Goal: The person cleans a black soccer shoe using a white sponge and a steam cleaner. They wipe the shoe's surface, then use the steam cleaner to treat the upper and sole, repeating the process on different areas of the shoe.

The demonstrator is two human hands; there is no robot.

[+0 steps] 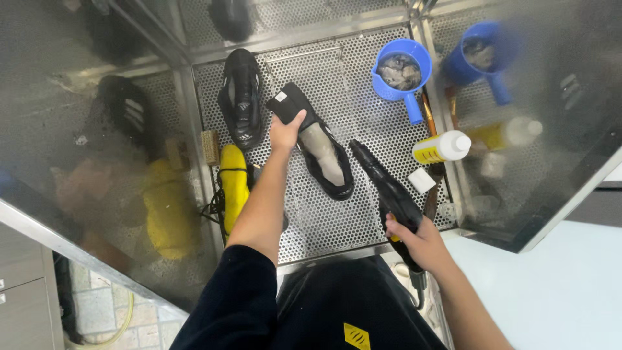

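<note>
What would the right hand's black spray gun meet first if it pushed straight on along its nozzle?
Probably the black shoe with the grey insole, held by the left hand. The right hand aims the black spray gun up-left; its tip ends beside that shoe's side. Depth is unclear.

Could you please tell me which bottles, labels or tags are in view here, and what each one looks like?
Bottle: lying on the perforated tray, right side; white cap, yellow label.
Tag: small white square on the black shoe held by the left hand.
Patch: yellow diamond on the dark apron, bottom centre.
</note>
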